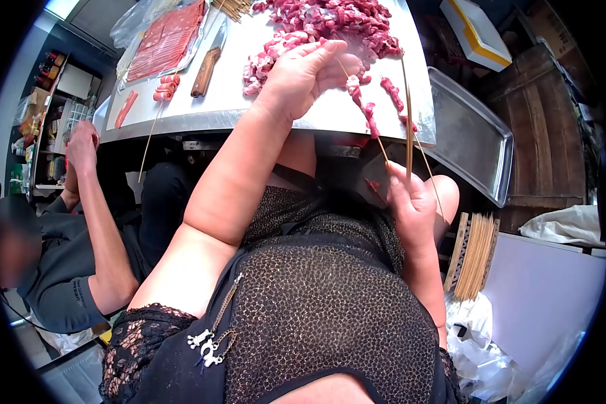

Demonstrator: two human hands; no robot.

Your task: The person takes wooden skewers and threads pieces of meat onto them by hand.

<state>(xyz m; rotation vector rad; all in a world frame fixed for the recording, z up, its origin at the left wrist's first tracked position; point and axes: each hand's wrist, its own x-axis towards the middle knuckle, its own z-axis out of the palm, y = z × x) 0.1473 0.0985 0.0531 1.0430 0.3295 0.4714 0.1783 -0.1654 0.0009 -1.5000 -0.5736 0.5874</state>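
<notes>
My right hand (412,202) is closed around the lower end of a thin skewer (382,149) in front of the table edge. Pieces of raw meat (370,120) are threaded along its upper part. Several bare sticks (409,128) rise upright from the same hand. My left hand (306,74) is at the near edge of a heap of raw meat pieces (337,23), beside the skewer's top end. Its fingertips are pressed together; what they hold, if anything, is hard to make out. Another threaded meat skewer (392,94) lies on the table to the right.
On the white table (229,111) lie a wooden-handled knife (206,71), sliced meat (168,40) and a rolled-meat skewer (166,87). A metal tray (475,135) stands right, above a bundle of sticks (477,256). Another person's hand (82,145) is at the left.
</notes>
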